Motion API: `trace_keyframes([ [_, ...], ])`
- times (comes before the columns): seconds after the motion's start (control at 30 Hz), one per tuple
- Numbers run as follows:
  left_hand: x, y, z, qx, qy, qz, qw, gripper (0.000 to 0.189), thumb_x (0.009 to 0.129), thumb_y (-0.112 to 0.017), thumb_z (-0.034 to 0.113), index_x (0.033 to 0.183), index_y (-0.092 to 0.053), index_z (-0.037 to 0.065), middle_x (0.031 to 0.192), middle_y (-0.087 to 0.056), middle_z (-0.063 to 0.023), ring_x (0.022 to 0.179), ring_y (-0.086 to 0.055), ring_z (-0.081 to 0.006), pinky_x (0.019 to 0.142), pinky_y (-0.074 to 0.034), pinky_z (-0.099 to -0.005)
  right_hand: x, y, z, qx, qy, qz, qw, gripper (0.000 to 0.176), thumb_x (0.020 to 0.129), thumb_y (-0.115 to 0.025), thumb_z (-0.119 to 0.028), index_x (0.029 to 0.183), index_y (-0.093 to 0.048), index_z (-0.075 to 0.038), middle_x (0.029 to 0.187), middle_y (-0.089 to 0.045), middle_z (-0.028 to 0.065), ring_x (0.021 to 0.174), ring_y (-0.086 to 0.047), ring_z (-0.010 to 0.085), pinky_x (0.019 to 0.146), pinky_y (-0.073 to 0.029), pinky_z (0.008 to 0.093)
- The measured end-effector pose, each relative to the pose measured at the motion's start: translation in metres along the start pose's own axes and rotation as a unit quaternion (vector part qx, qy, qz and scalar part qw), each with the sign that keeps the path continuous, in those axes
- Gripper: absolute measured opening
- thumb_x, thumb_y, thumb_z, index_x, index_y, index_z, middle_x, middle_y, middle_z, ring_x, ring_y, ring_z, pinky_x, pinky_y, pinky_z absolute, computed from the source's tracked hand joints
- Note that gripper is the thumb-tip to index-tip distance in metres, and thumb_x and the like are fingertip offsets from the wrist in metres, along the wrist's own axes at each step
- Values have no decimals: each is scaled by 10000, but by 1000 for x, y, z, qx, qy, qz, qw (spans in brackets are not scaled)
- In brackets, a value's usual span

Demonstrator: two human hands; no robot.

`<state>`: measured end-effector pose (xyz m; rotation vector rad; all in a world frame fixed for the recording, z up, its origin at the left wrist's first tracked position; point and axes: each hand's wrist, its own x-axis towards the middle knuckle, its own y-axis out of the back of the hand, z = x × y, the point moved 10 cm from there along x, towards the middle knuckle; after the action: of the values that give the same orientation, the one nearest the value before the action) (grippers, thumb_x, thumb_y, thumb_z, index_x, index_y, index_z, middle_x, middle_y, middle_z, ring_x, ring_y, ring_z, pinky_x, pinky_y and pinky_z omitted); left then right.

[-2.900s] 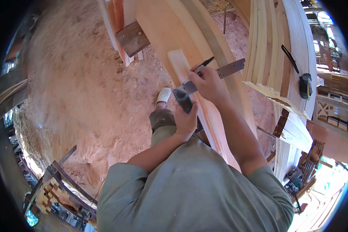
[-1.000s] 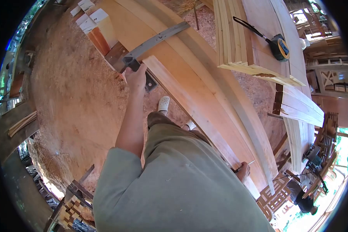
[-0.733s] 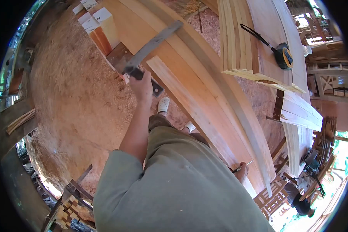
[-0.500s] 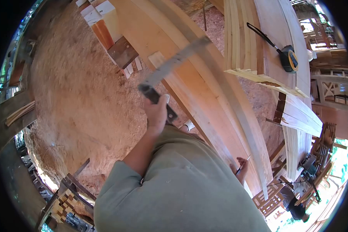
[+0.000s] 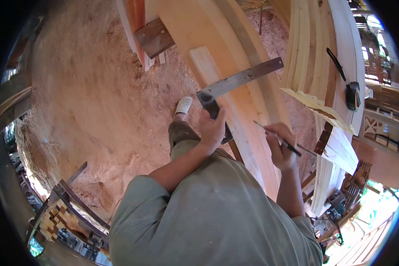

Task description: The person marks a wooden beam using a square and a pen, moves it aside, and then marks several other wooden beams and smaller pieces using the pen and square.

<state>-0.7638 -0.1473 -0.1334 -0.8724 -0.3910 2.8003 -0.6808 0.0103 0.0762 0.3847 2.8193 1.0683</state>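
My left hand (image 5: 213, 128) is closed around the dark handle of a metal try square (image 5: 246, 80). The square's blade lies across a long wooden plank (image 5: 239, 99), and its handle is at the plank's near left edge. A short pale wood strip (image 5: 204, 62) lies on the plank, partly under the blade. My right hand (image 5: 281, 144) holds a thin dark pencil-like tool (image 5: 284, 142) over the plank, below the blade, with its pointed end toward the upper left.
On the right, stacked boards (image 5: 306, 48) carry a black tape measure (image 5: 353, 95). A brown wood block (image 5: 154, 37) sits at the upper left of the plank. Cut wood pieces (image 5: 55, 219) are at the lower left. My shoe (image 5: 184, 105) is on the dusty ground.
My right hand has come up from the plank's lower end to near the square, still with the tool. The square and my left hand have shifted right and slightly down in view. A shoe now shows.
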Motion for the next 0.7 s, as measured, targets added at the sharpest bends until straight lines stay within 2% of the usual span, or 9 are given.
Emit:
trace_keyframes([
  [0.07, 3, -1, 1, -1, -53, 1, 999, 144, 911, -731, 135, 971, -641, 41, 885, -700, -11, 779, -624, -76, 684, -497, -258, 18, -9, 20, 64, -74, 31, 995, 170, 970, -562, -47, 1098, -641, 31, 934, -654, 96, 880, -611, 146, 807, -485, 282],
  [0.1, 2, -1, -1, -5, -51, 7, 999, 144, 911, -731, 135, 971, -641, 41, 885, -700, -11, 779, -624, -76, 684, -497, -258, 31, -18, 18, 62, -74, 24, 995, 170, 970, -562, -47, 1098, -641, 31, 934, -654, 96, 880, -611, 146, 807, -485, 282],
  [0.17, 0, -3, 8, -31, -82, 7, 996, 136, 910, -725, 119, 990, -655, 34, 921, -711, -23, 806, -628, -77, 705, -502, -264, 51, -35, 31, 268, -154, 70, 949, 168, 986, -560, -46, 1114, -633, 35, 954, -660, 78, 897, -614, 133, 830, -489, 274],
  [0.3, 2, -4, 10, -44, -36, -5, 998, 134, 901, -724, 97, 998, -665, 28, 917, -711, -25, 809, -638, -87, 722, -508, -266, 93, -63, 33, 242, -116, 48, 962, 159, 966, -628, -72, 1081, -655, 33, 952, -682, 64, 899, -629, 111, 798, -501, 247],
  [0.43, 1, -4, 12, -12, -30, -11, 999, 137, 886, -720, 75, 1002, -674, 20, 925, -716, -34, 825, -653, -101, 749, -514, -262, 110, -83, 41, 247, -146, 18, 958, 165, 986, -597, -69, 1116, -634, 27, 978, -670, 60, 941, -613, 101, 850, -489, 249],
  [0.7, 0, -3, 17, 38, -24, 4, 999, 152, 878, -720, 92, 995, -667, 10, 920, -720, -56, 825, -662, -119, 746, -519, -281, 129, -94, 46, 231, -144, 8, 962, 118, 978, -619, -86, 1033, -636, 17, 939, -671, 46, 892, -610, 93, 798, -486, 246],
])
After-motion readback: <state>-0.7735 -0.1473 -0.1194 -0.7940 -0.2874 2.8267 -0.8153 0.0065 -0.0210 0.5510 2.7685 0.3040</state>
